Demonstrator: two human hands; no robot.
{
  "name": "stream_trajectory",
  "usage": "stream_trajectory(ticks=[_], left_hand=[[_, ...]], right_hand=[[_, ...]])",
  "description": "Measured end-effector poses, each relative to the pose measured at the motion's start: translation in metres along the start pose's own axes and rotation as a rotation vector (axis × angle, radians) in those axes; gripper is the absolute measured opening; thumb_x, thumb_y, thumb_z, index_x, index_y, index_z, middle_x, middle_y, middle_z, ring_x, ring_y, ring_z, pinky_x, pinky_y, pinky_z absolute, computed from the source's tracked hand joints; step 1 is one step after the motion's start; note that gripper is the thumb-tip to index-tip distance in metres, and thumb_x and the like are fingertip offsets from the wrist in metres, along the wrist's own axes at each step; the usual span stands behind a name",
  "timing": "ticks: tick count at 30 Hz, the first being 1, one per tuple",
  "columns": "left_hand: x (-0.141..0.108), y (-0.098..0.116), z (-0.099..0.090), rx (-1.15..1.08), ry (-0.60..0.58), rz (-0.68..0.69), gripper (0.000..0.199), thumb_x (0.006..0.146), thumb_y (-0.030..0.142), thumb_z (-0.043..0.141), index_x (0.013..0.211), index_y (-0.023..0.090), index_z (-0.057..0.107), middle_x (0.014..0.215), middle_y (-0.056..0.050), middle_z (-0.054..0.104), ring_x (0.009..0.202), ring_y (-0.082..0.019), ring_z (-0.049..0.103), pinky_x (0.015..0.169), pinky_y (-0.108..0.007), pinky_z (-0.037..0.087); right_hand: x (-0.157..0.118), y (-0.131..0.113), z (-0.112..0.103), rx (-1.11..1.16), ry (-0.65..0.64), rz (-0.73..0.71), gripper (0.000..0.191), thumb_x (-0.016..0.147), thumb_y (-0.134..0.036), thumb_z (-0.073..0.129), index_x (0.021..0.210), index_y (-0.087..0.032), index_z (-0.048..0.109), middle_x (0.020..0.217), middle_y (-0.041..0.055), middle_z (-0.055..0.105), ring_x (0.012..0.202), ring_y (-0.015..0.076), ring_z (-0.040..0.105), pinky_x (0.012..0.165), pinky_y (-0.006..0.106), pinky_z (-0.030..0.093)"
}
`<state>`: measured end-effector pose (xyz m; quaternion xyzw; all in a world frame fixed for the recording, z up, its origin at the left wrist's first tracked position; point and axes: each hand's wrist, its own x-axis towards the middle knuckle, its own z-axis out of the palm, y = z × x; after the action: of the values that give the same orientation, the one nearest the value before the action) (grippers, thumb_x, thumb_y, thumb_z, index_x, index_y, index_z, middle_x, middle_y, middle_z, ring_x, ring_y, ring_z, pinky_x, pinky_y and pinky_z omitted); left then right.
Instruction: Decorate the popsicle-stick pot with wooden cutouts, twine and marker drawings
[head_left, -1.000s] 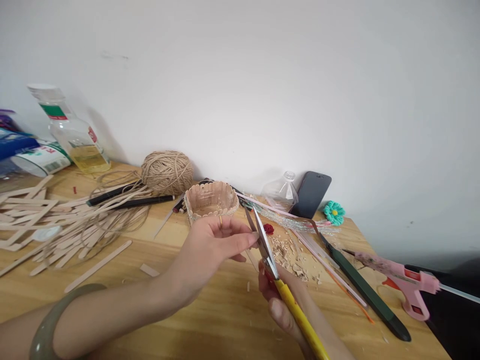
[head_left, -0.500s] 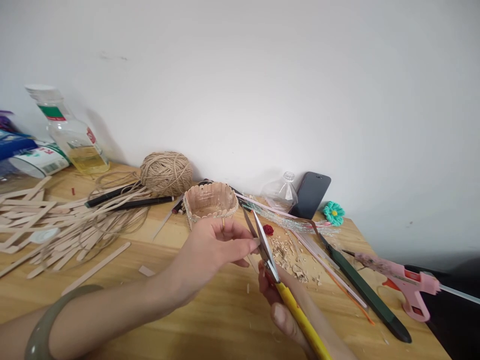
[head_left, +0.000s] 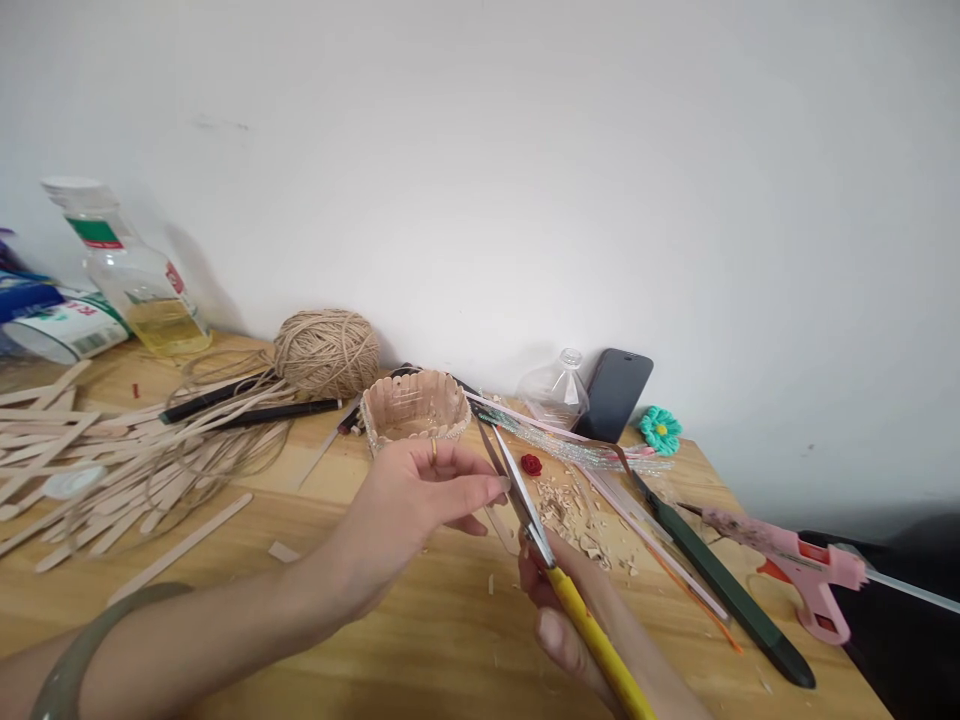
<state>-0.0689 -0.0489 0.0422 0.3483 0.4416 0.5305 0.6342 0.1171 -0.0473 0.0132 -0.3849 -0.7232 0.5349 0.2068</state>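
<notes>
Pale wooden table: contents sit slightly further left in view than before. Left hand: thumb and fingers still pinching narrow, flat, pale wooden strip, which slants below them. Right hand: still curled round yellow-handled metal scissors, blades parted.

Wearer: bangle plus ring, both on the left side.
Bangle: thick, rounded, glossy grey-green, loose on the left forearm. Ring: thin, gold-coloured band on a left hand finger. Right hand: rounded thumbnail visible.
</notes>
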Motion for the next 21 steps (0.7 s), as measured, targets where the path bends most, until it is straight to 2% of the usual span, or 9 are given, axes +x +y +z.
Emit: stream_trajectory(ticks=[6, 13, 17, 21], left_hand=[[0.0, 0.001, 0.0, -0.008, 0.022, -0.005, 0.007, 0.063, 0.021, 0.075, 0.063, 0.016, 0.07, 0.066, -0.001, 0.068, 0.064, -0.012, 0.059, 0.056, -0.021, 0.05], [-0.001, 0.002, -0.001, -0.052, -0.006, 0.028, 0.009, 0.069, 0.025, 0.068, 0.066, 0.016, 0.069, 0.07, -0.002, 0.067, 0.072, -0.014, 0.059, 0.056, -0.021, 0.05], [0.0, 0.002, -0.001, 0.005, 0.0, 0.007, 0.009, 0.066, 0.024, 0.071, 0.066, 0.016, 0.068, 0.07, -0.001, 0.067, 0.069, -0.013, 0.058, 0.057, -0.021, 0.05], [0.001, 0.002, 0.0, 0.029, 0.024, -0.011, 0.008, 0.064, 0.023, 0.072, 0.064, 0.016, 0.068, 0.069, -0.001, 0.067, 0.066, -0.012, 0.057, 0.057, -0.02, 0.049]], right_hand=[[0.001, 0.006, 0.002, 0.037, 0.039, 0.037, 0.054, 0.071, -0.073, 0.051, 0.077, -0.02, 0.045, 0.066, -0.0037, 0.029, 0.06, 0.0123, 0.023, 0.049, 0.025, 0.02], [0.002, 0.011, 0.006, 0.074, 0.058, 0.065, 0.057, 0.068, -0.076, 0.049, 0.076, -0.021, 0.046, 0.064, -0.0038, 0.029, 0.059, 0.0122, 0.024, 0.05, 0.026, 0.02], [0.003, 0.01, 0.006, 0.063, 0.054, 0.054, 0.055, 0.066, -0.073, 0.056, 0.074, -0.02, 0.044, 0.065, -0.0038, 0.031, 0.06, 0.012, 0.026, 0.05, 0.026, 0.02], [0.003, 0.008, 0.006, 0.057, 0.048, 0.068, 0.056, 0.068, -0.075, 0.052, 0.075, -0.02, 0.044, 0.066, -0.004, 0.028, 0.061, 0.0122, 0.022, 0.05, 0.027, 0.018]])
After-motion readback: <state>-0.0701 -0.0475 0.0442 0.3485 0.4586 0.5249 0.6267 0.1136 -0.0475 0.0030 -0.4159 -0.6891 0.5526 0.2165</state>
